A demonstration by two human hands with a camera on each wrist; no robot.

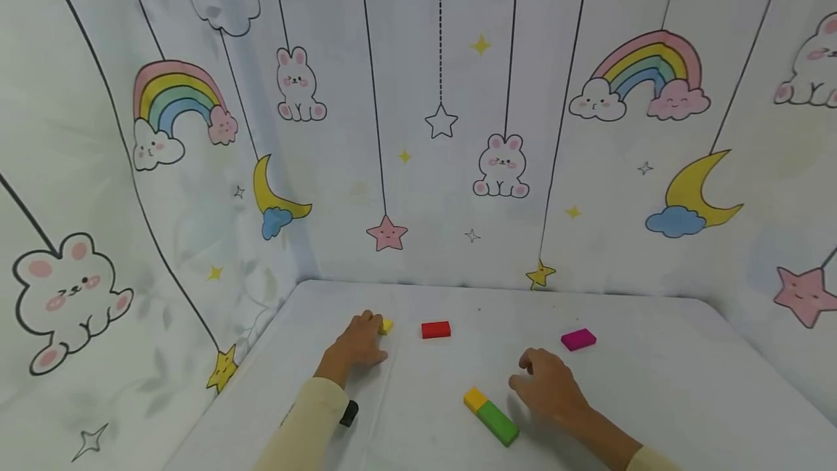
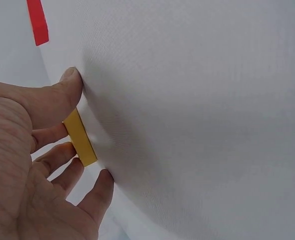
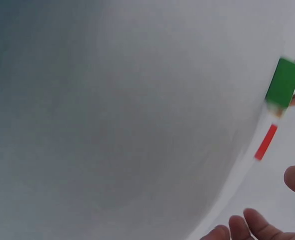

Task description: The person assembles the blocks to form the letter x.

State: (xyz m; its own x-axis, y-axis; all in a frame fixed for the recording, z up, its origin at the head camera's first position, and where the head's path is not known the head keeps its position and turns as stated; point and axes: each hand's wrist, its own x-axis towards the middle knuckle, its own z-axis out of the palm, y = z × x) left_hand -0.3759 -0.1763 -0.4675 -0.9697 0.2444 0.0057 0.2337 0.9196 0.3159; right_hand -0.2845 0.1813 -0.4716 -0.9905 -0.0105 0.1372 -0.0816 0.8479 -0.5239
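Observation:
My left hand (image 1: pixel 358 344) is at a yellow block (image 2: pixel 80 137) on the far left of the table. In the left wrist view its fingers touch the block's far side, while the thumb stands apart from it. The hand covers most of this block in the head view. My right hand (image 1: pixel 549 387) hovers with bent fingers and a gap to the thumb, holding nothing. Just left of it lie a green block (image 1: pixel 498 424) and an orange-yellow block (image 1: pixel 475 400), end to end. A red block (image 1: pixel 436 330) lies right of my left hand.
A magenta block (image 1: pixel 578 340) lies at the back right, beyond my right hand. By the left sleeve is a small black object (image 1: pixel 349 413), partly covered. The white table (image 1: pixel 418 384) ends at a patterned curtain (image 1: pixel 445 187) behind and at the sides.

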